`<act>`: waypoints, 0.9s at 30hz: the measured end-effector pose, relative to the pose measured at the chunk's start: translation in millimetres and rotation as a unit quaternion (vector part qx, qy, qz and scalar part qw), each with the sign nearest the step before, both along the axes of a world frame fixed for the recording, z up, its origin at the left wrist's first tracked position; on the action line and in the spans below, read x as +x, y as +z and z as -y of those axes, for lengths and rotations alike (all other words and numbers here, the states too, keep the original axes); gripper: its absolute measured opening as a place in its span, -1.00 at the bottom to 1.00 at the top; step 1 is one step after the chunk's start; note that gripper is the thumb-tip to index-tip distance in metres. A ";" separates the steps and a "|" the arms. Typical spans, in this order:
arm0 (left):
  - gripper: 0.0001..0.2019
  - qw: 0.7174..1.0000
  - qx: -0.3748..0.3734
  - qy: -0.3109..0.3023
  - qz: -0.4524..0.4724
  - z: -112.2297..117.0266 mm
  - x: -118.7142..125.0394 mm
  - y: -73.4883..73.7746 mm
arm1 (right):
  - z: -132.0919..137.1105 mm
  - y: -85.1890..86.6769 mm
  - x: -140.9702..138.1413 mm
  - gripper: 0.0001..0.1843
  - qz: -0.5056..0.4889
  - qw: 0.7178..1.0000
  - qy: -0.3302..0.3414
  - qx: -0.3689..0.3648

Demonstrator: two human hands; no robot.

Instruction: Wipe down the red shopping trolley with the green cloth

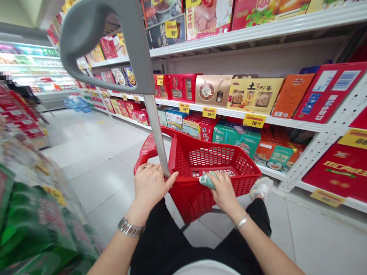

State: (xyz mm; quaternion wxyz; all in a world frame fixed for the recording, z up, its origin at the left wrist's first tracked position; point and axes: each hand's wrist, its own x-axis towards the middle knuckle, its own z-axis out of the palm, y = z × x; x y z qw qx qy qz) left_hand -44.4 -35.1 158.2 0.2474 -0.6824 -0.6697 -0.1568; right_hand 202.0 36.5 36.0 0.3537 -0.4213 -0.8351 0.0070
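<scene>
A red plastic shopping basket (243, 167) stands on the floor in front of my knees, with a grey pull handle (104, 31) rising on a metal rod (157, 134). My left hand (151, 186) rests on the basket's near rim, fingers curled beside the rod's base; a ring and a metal watch show. My right hand (225, 190) presses a pale green cloth (206, 179) against the near rim of the basket, fingers closed over it. The basket looks empty inside.
Shelves (258, 29) of boxed goods with yellow price tags run along the right. Green and red packaged goods (31, 227) are stacked at the left. A tiled aisle floor (92, 158) stretches ahead toward refrigerated cases at the far left.
</scene>
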 end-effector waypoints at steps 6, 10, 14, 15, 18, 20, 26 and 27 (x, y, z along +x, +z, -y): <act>-0.43 1.000 -0.006 -0.011 -0.014 1.3 -5.3 -0.8 | 39.9 45.4 -76.5 -0.41 -0.001 0.997 0.072 -0.013; -0.47 1.000 -0.002 -0.012 -0.017 2.4 -9.6 0.8 | 39.6 46.7 -79.3 -0.40 0.016 0.996 0.085 0.004; -0.50 1.000 -0.005 -0.006 -0.006 4.1 -12.1 0.5 | 26.8 29.2 -54.4 -0.40 0.027 0.997 0.076 0.000; -0.50 1.000 -0.005 -0.005 -0.003 4.4 -12.6 0.1 | 23.0 23.9 -45.7 -0.40 0.028 0.997 0.065 -0.003; -0.50 1.000 -0.003 -0.003 0.001 5.1 -13.9 -0.5 | 11.5 7.2 -15.4 -0.41 0.030 0.999 0.026 0.000; -0.50 1.000 0.002 -0.006 -0.002 5.3 -14.4 -0.6 | 4.0 -4.1 6.7 -0.40 0.032 0.999 -0.003 0.009; -0.50 0.999 0.027 -0.025 -0.010 6.9 -11.7 -1.8 | -13.8 -31.3 58.2 -0.40 0.032 0.995 -0.089 0.041; -0.49 0.999 0.029 -0.028 -0.009 7.4 -10.4 -2.0 | -15.5 -34.1 62.3 -0.40 0.029 0.994 -0.097 0.044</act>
